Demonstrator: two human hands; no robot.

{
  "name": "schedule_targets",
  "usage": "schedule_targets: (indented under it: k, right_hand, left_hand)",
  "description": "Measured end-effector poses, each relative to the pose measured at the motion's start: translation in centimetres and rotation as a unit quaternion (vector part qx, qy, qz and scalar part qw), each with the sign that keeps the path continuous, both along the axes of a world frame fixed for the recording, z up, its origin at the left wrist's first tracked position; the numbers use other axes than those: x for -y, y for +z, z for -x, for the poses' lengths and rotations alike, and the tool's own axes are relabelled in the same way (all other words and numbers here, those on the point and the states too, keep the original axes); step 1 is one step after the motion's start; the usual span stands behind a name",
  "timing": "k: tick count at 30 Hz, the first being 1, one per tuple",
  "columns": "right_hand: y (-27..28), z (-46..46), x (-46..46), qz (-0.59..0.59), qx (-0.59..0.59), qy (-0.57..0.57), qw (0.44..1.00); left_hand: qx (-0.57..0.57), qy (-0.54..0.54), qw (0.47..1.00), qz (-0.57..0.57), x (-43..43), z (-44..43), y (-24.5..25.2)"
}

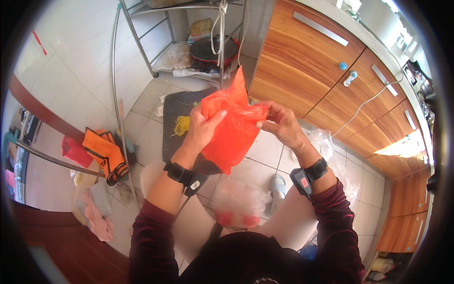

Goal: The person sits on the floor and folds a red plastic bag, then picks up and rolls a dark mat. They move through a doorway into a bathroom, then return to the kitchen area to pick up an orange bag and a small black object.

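Note:
A thin red plastic bag [230, 138] hangs in front of me above the floor, its top bunched and one corner sticking up. My left hand [204, 126] grips the bag's upper left side, thumb pressed over the plastic. At the upper right edge, my right hand [282, 122] pinches the bag between thumb and fingertips. Below the red bag, between my legs, sits a clear plastic bag [237, 202] with reddish parts at its bottom. Whether the red bag contains anything cannot be seen.
A dark mat [177, 106] with a yellow net [182, 125] lies beyond my left hand. Farther back stands a metal rack [173, 10] holding a lidded pan [209, 49]. Wooden cabinets [305, 64] line the right. An orange bag [104, 152] is at left; clear plastic [321, 142] lies right.

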State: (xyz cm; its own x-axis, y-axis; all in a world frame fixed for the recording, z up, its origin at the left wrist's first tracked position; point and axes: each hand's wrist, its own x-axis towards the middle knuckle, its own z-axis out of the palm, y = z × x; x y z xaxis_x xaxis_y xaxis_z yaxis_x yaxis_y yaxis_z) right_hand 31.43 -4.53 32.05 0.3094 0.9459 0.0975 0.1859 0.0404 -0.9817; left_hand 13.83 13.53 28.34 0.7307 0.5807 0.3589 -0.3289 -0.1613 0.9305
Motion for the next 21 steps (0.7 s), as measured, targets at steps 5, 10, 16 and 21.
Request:
schedule_targets:
  k: [5,10,16,21]
  right_hand:
    - [-0.6,0.0,0.3,-0.106,-0.11,-0.001,0.988]
    - [0.1,0.5,0.7,-0.067,-0.139,-0.021,0.988]
    - [0.0,0.5,0.9,-0.061,-0.059,-0.052,0.995]
    - [0.2,-0.1,1.0,-0.04,-0.014,-0.097,0.994]
  left_hand:
    - [0.019,-0.026,0.992,-0.119,-0.1,0.9,0.4]
    - [-0.022,-0.041,0.996,-0.074,-0.2,1.2,0.2]
    - [-0.035,-0.046,0.994,-0.088,0.1,1.1,-0.1]
    - [-0.044,-0.074,0.992,-0.091,-0.1,0.9,0.3]
